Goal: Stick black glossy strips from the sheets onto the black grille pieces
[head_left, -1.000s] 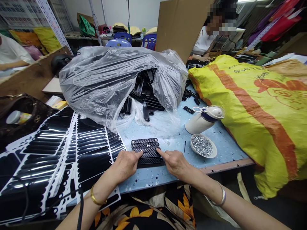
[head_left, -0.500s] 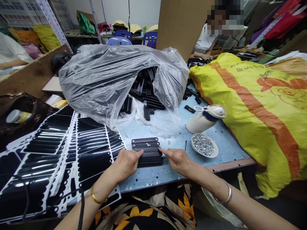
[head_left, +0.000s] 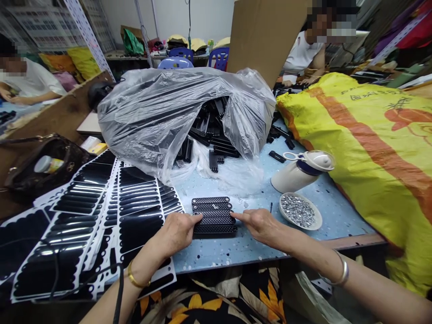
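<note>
Five black strips [head_left: 212, 215] are lined up side by side on the table [head_left: 236, 252]. Left hand [head_left: 175, 231] curled against their left ends, right hand [head_left: 261, 223] forefinger extended, touching right ends; nothing gripped. Many strips left in the plastic bag [head_left: 162, 112].

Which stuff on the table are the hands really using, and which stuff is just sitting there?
In use:
- black perforated strips, lined up in a row
- left hand, at their left ends
- right hand, fingertip at their right ends

Just sitting there:
- dish of small metal bits
- white bottle, tipped over
- plastic bag of black parts
- black sticker sheets
- yellow sack
</note>
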Motion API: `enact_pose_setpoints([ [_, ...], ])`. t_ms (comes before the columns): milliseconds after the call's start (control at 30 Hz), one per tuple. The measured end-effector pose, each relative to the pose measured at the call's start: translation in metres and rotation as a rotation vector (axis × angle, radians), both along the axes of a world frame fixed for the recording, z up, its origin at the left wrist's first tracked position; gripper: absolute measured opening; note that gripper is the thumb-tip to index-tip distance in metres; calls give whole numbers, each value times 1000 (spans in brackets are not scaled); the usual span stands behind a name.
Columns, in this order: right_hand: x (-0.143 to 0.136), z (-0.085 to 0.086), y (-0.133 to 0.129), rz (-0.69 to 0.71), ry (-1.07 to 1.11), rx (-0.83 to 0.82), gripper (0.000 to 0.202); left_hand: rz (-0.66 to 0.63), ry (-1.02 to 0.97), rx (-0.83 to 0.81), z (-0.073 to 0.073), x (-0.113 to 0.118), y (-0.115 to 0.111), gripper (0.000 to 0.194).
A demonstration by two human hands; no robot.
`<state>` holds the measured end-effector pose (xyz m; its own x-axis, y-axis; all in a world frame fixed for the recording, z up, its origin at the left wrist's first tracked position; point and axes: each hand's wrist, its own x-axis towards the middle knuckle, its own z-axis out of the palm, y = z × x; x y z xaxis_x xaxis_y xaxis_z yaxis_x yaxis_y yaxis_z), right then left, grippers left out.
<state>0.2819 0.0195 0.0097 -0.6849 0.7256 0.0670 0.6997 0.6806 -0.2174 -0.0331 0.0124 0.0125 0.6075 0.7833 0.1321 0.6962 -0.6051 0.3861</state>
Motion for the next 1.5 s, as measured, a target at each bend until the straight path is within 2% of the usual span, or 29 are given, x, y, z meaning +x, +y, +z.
enact_pose_setpoints([
  [167, 3, -7, -4, -8, 31, 16, 57, 18, -50, -24, -3, -8, -3, 54],
  [400, 8, -22, -7, -41, 43, 16, 57, 85, -95, -108, -6, -16, -5, 50],
  [633, -6, -10, -6, -99, 149, -17, 40, 111, -184, -223, -2, -16, -4, 45],
  [700, -18, -4, -1, -131, 159, 21, 31, 100, -217, -220, 0, -13, -2, 42],
  [833, -50, 5, 14, -212, 22, 28, 20, 104, -220, -128, 9, 5, 11, 32],
  [1000, -75, 8, 28, -253, -36, 11, 19, 84, 91, -82, 29, 42, 35, 27],
  [1100, -78, 5, 30, -249, -45, 1, 21, 58, 194, -111, 33, 55, 44, 23],
  [1333, -74, -5, 35, -184, -10, 0, 23, 58, 178, -126, 28, 59, 50, 22],
  [1500, -66, 0, 19, -156, 59, 31, 26, 66, 106, -104, 31, 49, 32, 24],
])
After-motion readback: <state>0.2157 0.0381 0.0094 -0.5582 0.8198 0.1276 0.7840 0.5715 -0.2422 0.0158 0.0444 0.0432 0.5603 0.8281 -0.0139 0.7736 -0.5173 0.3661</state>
